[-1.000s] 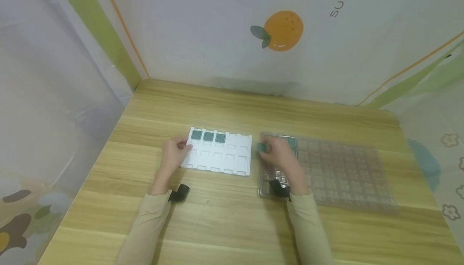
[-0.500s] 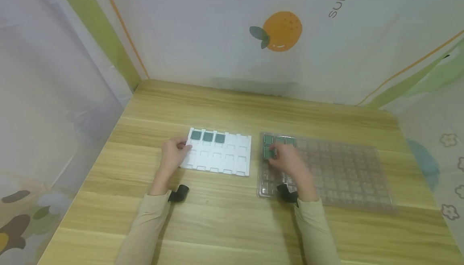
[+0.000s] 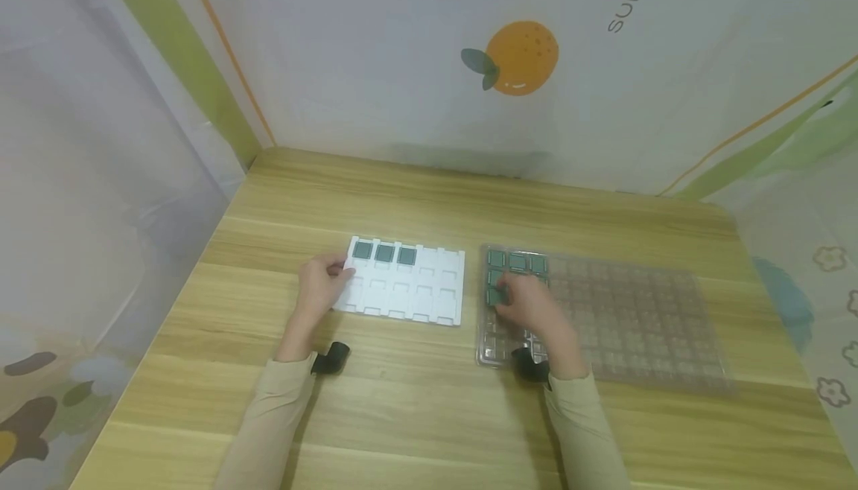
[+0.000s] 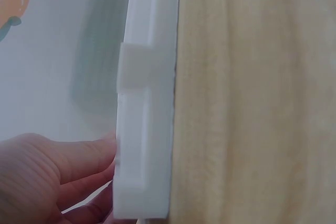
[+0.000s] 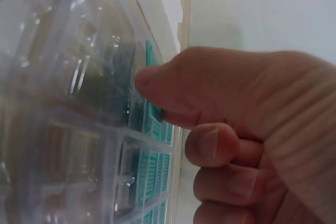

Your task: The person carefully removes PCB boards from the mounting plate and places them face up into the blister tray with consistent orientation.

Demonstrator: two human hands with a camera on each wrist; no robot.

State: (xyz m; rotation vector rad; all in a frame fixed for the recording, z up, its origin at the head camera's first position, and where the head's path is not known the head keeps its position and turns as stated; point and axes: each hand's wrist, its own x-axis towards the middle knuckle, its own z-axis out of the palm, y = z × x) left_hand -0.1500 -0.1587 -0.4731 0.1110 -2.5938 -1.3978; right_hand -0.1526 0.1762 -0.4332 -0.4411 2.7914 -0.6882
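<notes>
My left hand (image 3: 323, 281) grips the left edge of a white pocketed tray (image 3: 402, 300), thumb uppermost; its far row holds three dark green square chips (image 3: 385, 253). In the left wrist view, the thumb and fingers of that hand grip the tray's end. Over a clear plastic tray (image 3: 492, 345), my right hand (image 3: 536, 307) pinches a green square chip (image 3: 495, 297) between thumb and index finger. That chip (image 5: 150, 59) stands tilted at a pocket in the right wrist view. Several more green chips (image 3: 518, 261) lie in the clear tray's far pockets; my hand hides part of it.
A wide transparent pocketed sheet (image 3: 643, 319) extends to the right from the clear tray. Both trays lie on a wooden table (image 3: 402, 415). Printed white curtains (image 3: 375, 88) surround the table at the back and sides.
My right hand, with the green chip, has moved from the clear tray's left edge, slightly right and toward me over its left column. My left hand stays on the white tray.
</notes>
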